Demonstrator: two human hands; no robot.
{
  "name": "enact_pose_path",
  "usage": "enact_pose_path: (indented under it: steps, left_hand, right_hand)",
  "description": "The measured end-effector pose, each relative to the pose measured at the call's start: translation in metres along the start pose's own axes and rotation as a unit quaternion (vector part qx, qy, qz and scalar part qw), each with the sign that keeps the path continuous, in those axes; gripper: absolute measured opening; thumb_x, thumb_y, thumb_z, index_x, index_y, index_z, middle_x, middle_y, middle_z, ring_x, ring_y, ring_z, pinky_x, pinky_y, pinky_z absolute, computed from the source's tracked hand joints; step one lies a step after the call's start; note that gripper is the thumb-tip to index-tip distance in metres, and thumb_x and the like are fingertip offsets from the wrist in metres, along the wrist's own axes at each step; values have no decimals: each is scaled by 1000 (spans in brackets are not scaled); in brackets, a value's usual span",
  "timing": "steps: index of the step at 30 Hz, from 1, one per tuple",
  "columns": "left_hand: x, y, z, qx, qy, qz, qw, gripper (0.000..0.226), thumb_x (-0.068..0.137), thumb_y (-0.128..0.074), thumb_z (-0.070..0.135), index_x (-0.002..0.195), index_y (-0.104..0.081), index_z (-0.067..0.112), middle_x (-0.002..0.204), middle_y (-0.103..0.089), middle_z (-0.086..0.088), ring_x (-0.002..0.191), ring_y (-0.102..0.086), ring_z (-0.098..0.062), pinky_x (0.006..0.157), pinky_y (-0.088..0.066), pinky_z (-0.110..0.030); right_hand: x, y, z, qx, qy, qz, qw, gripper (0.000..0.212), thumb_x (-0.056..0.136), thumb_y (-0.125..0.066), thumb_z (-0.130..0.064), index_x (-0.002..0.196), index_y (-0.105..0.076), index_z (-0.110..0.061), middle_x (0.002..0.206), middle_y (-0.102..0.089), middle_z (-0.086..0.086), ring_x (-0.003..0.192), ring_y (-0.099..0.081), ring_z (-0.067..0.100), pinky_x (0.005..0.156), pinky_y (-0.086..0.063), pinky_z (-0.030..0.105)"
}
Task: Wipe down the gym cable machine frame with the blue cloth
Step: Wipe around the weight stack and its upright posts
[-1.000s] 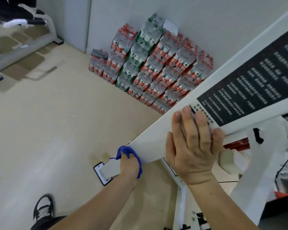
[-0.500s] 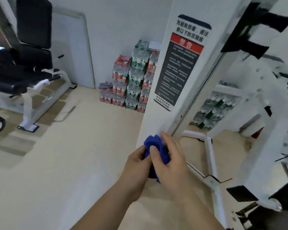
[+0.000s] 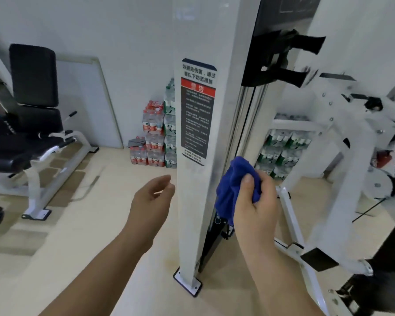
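The white upright post of the cable machine frame (image 3: 192, 201) stands in the middle, bolted to the floor, with a black and red warning label (image 3: 197, 112) on its front. My right hand (image 3: 258, 201) grips the bunched blue cloth (image 3: 230, 188) just right of the post, against its right edge below the label. My left hand (image 3: 152, 197) hangs in the air just left of the post, fingers loosely curled, holding nothing. Behind the post run the guide rods and black weight stack fittings (image 3: 281, 58).
A black padded bench machine (image 3: 32, 124) stands at the left. Stacked packs of bottled water (image 3: 156, 137) sit against the back wall. More white frame arms and a pulley (image 3: 356, 142) fill the right side. A white board (image 3: 87, 101) leans on the wall.
The cloth passed from my left hand to my right hand. My left hand let go and drew off to the left of the post. The view rose from the floor toward the upright post.
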State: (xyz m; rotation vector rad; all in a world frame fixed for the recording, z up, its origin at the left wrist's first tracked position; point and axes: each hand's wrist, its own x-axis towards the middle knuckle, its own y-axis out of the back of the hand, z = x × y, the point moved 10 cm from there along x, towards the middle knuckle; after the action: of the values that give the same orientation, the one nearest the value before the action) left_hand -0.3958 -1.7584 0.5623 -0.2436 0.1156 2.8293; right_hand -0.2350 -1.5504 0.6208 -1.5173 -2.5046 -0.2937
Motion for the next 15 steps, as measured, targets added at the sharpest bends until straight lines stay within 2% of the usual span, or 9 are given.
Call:
enact_pose_path:
  steps: [1, 3, 5, 6, 9, 11, 14, 15]
  left_hand:
    - [7, 0, 6, 6, -13, 5, 1000, 32, 100, -60, 34, 132, -63, 37, 125, -66, 13, 117, -63, -15, 105, -50, -40]
    - [17, -8, 12, 21, -24, -4, 999, 38, 102, -54, 39, 141, -54, 39, 132, -59, 16, 121, -59, -15, 104, -47, -36]
    - [20, -19, 7, 43, -21, -26, 999, 41, 104, -50, 39, 145, -49, 38, 132, -53, 17, 120, -53, -10, 98, -42, -30]
    - [21, -23, 1, 50, -15, -36, 998, 42, 105, -49, 38, 146, -48, 36, 132, -52, 17, 118, -51, -7, 95, -40, -27]
    - [25, -28, -22, 62, 3, -60, 996, 41, 106, -47, 36, 147, -48, 32, 133, -53, 18, 109, -55, 1, 86, -40, -17]
    - [29, -28, -37, 69, 12, -78, 994, 38, 106, -47, 37, 144, -50, 36, 135, -57, 16, 112, -58, -1, 86, -44, -18]
    - [37, -27, -52, 77, 22, -96, 992, 33, 105, -49, 36, 137, -52, 44, 130, -60, 15, 112, -62, -6, 86, -48, -22]
    - [39, -27, -52, 78, 17, -101, 992, 33, 105, -50, 36, 137, -52, 43, 128, -61, 17, 111, -62, -4, 84, -48, -20]
  right_hand:
    - [6, -8, -16, -18, 46, 13, 999, 20, 108, -47, -29, 123, -59, -23, 119, -62, -4, 108, -60, 3, 89, -47, 14]
    - [6, -40, -31, -72, 110, 16, 991, 41, 108, -40, -37, 140, -54, -16, 138, -54, -1, 129, -51, 12, 108, -42, 26]
    - [-5, -74, -20, -94, 102, 7, 990, 57, 107, -34, -41, 154, -38, -11, 153, -44, 7, 142, -41, 21, 118, -35, 34]
    - [-13, -86, -9, -93, 87, 11, 992, 61, 106, -34, -41, 157, -32, -7, 156, -39, 11, 145, -39, 23, 120, -32, 33]
    - [-29, -96, 37, -94, 37, 29, 994, 64, 103, -37, -35, 156, -28, 0, 156, -37, 17, 142, -39, 29, 117, -23, 12]
    - [-34, -95, 66, -95, 6, 15, 995, 62, 103, -39, -32, 156, -29, -3, 156, -36, 14, 141, -40, 28, 114, -25, 9]
    - [-36, -85, 82, -99, 0, 16, 995, 58, 104, -43, -27, 158, -29, -10, 164, -21, -1, 147, -34, 18, 118, -38, 40]
    - [-36, -82, 74, -89, 17, 27, 996, 58, 105, -46, -24, 159, -29, -13, 165, -17, -6, 150, -30, 14, 117, -39, 45]
